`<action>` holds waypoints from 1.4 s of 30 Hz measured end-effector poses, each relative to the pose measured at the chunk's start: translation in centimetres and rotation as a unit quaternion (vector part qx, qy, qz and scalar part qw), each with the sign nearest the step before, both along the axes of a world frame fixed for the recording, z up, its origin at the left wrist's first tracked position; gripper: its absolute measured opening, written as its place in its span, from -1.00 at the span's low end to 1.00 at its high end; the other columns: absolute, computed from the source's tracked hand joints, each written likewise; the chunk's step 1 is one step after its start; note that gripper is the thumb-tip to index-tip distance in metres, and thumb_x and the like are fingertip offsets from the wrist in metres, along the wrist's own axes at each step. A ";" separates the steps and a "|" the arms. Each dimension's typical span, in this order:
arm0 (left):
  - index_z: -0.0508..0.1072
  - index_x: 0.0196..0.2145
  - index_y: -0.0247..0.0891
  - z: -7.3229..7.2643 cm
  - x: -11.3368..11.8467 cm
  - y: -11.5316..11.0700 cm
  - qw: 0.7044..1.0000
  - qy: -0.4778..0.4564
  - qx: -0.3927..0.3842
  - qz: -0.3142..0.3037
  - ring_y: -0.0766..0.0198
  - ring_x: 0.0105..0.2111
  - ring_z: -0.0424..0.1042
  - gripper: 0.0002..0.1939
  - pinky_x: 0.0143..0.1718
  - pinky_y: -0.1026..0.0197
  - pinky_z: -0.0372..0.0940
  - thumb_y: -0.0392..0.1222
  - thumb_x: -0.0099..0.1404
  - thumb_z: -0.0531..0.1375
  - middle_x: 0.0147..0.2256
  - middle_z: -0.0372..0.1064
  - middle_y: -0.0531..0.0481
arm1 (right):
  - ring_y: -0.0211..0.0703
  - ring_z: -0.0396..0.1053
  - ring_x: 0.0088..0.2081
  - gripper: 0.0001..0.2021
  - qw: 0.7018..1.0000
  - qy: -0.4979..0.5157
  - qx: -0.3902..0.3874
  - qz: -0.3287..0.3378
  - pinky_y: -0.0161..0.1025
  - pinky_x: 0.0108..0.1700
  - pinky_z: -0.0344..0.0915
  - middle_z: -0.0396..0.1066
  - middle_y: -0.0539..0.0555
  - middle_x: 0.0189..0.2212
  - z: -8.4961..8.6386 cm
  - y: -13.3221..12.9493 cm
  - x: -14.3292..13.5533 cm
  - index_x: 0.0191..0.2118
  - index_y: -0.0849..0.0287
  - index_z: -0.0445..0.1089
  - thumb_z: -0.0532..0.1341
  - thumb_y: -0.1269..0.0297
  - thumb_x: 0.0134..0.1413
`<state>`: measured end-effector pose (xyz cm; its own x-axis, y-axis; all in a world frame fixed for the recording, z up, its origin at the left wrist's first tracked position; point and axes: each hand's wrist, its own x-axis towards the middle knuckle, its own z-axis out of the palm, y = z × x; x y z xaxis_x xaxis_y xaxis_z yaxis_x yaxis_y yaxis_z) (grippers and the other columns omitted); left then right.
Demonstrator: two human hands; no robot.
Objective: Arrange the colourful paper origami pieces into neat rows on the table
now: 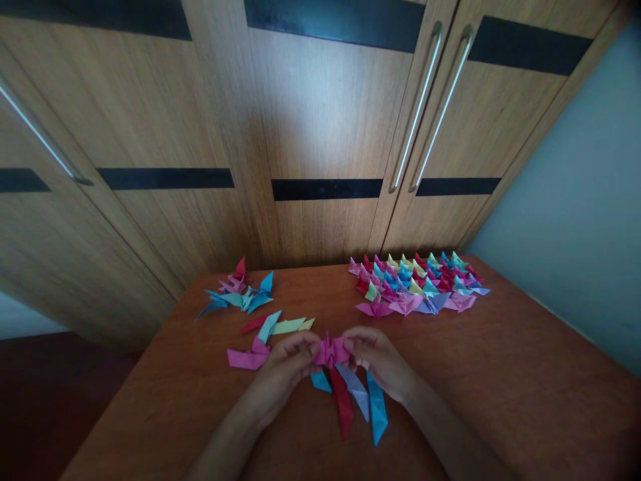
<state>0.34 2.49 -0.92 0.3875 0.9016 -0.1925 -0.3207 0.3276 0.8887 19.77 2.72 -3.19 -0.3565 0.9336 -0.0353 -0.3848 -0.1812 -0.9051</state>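
Note:
A pink origami crane is held up between my two hands over the near part of the table. My left hand pinches one of its wings, and my right hand pinches the other. Below the crane lie folded paper strips: a red strip, a lavender strip, a blue strip and a short blue piece, partly hidden by the hands. Left of my left hand are a magenta folded piece, a light teal strip, a dark red strip and a pale green strip.
Rows of many-coloured paper cranes stand at the table's back right. A loose group of blue, teal, pink and red cranes sits at the back left. The brown wooden table meets wooden cupboard doors behind, with a wall at right.

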 end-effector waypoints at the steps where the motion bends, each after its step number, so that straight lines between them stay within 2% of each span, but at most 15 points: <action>1: 0.48 -0.37 -0.27 0.0 0.0 0.0 1.000 0.003 0.003 0.004 0.35 -0.38 0.34 -0.92 -0.29 0.29 0.29 -0.21 0.19 0.26 -0.40 0.38 0.04 | -0.34 0.31 -0.52 -0.81 1.000 -0.004 0.000 0.000 -0.40 -0.48 0.20 0.40 0.00 -0.55 0.0 0.0 0.0 -0.34 0.25 0.48 0.30 0.21 0.03; 4: 0.47 -0.34 -0.26 -0.2 0.2 0.1 1.000 0.012 0.009 0.012 0.34 -0.37 0.35 -0.90 -0.31 0.30 0.30 -0.20 0.19 0.26 -0.37 0.39 0.03 | -0.35 0.29 -0.52 -0.79 1.000 -0.011 -0.006 -0.005 -0.40 -0.48 0.19 0.38 -0.01 -0.56 -0.1 0.0 -0.1 -0.40 0.26 0.47 0.28 0.18 0.05; 9: 0.46 -0.33 -0.27 -0.4 0.5 0.0 1.000 0.014 0.000 0.015 0.35 -0.39 0.36 -0.88 -0.33 0.31 0.29 -0.18 0.18 0.27 -0.39 0.40 0.02 | -0.38 0.24 -0.55 -0.81 0.999 -0.027 -0.002 -0.026 -0.41 -0.50 0.17 0.36 -0.05 -0.57 -0.4 0.0 -0.5 -0.32 0.22 0.47 0.31 0.20 0.00; 16: 0.49 -0.37 -0.30 -0.3 0.8 -0.1 1.000 0.014 0.002 0.013 0.36 -0.44 0.36 -0.88 -0.33 0.30 0.29 -0.19 0.16 0.27 -0.44 0.41 0.02 | -0.37 0.19 -0.55 -0.80 0.995 -0.071 0.030 -0.057 -0.39 -0.49 0.13 0.31 -0.06 -0.58 -0.5 -0.1 -0.7 -0.39 0.24 0.47 0.31 0.18 -0.01; 19: 0.49 -0.38 -0.30 -0.4 0.8 -0.1 0.999 0.030 -0.001 0.025 0.38 -0.48 0.34 -0.87 -0.39 0.33 0.27 -0.19 0.13 0.29 -0.47 0.42 0.03 | -0.38 0.16 -0.55 -0.81 0.993 -0.093 0.035 -0.069 -0.40 -0.48 0.10 0.28 -0.07 -0.59 -0.3 -0.2 -0.7 -0.42 0.23 0.47 0.31 0.19 -0.02; 24: 0.49 -0.41 -0.30 -0.5 0.8 -0.3 0.999 0.041 0.023 0.018 0.42 -0.53 0.31 -0.90 -0.45 0.38 0.23 -0.26 0.07 0.32 -0.54 0.38 0.09 | -0.37 0.20 -0.50 -0.86 0.990 -0.093 0.055 -0.085 -0.40 -0.42 0.13 0.33 -0.06 -0.55 -0.2 -0.3 -0.9 -0.47 0.22 0.47 0.34 0.25 -0.08; 27: 0.48 -0.42 -0.30 -0.5 0.7 -0.2 0.999 0.032 0.025 0.018 0.43 -0.53 0.32 -0.92 -0.45 0.39 0.24 -0.24 0.14 0.28 -0.54 0.38 0.08 | -0.37 0.22 -0.49 -0.86 0.991 -0.087 0.048 -0.090 -0.40 -0.41 0.15 0.35 -0.06 -0.55 -0.2 -0.3 -0.9 -0.47 0.22 0.47 0.35 0.26 -0.10; 31: 0.49 -0.31 -0.26 -0.3 0.4 0.1 0.999 0.020 0.002 0.042 0.39 -0.45 0.40 -0.90 -0.39 0.35 0.31 -0.24 0.17 0.27 -0.40 0.44 0.05 | -0.36 0.27 -0.49 -0.83 0.998 -0.024 0.003 -0.057 -0.40 -0.44 0.17 0.39 -0.04 -0.50 0.1 -0.1 -0.6 -0.33 0.21 0.47 0.35 0.24 -0.06; 34: 0.48 -0.25 -0.24 -0.1 0.0 0.2 0.999 -0.010 -0.029 0.044 0.37 -0.38 0.44 -0.80 -0.31 0.32 0.35 -0.30 0.11 0.32 -0.31 0.45 0.04 | -0.34 0.34 -0.43 -0.74 0.999 0.040 -0.032 -0.012 -0.40 -0.38 0.23 0.44 -0.01 -0.41 0.4 0.0 -0.1 -0.24 0.21 0.44 0.40 0.33 -0.14; 37: 0.48 -0.26 -0.27 -0.3 -0.2 0.2 0.997 -0.043 -0.051 0.040 0.36 -0.35 0.46 -0.76 -0.26 0.31 0.36 -0.35 0.07 0.35 -0.32 0.46 0.03 | -0.36 0.36 -0.44 -0.75 0.994 0.089 -0.057 -0.002 -0.39 -0.33 0.26 0.43 -0.03 -0.44 0.2 0.1 0.2 -0.29 0.21 0.41 0.41 0.38 -0.16; 42: 0.47 -0.21 -0.27 -0.8 -0.2 -0.1 0.992 -0.102 -0.073 0.024 0.39 -0.46 0.45 -0.69 -0.33 0.32 0.36 -0.39 0.05 0.35 -0.41 0.48 0.03 | -0.35 0.36 -0.47 -0.73 0.987 0.139 -0.081 0.019 -0.39 -0.38 0.27 0.42 -0.05 -0.46 -0.4 0.0 0.2 -0.32 0.18 0.35 0.42 0.36 -0.16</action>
<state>0.15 2.35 -1.72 0.3887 0.8881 -0.2454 -0.5069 0.4285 0.7480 19.96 2.76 -3.56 -0.4088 0.9092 -0.0794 -0.6037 -0.3346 -0.7236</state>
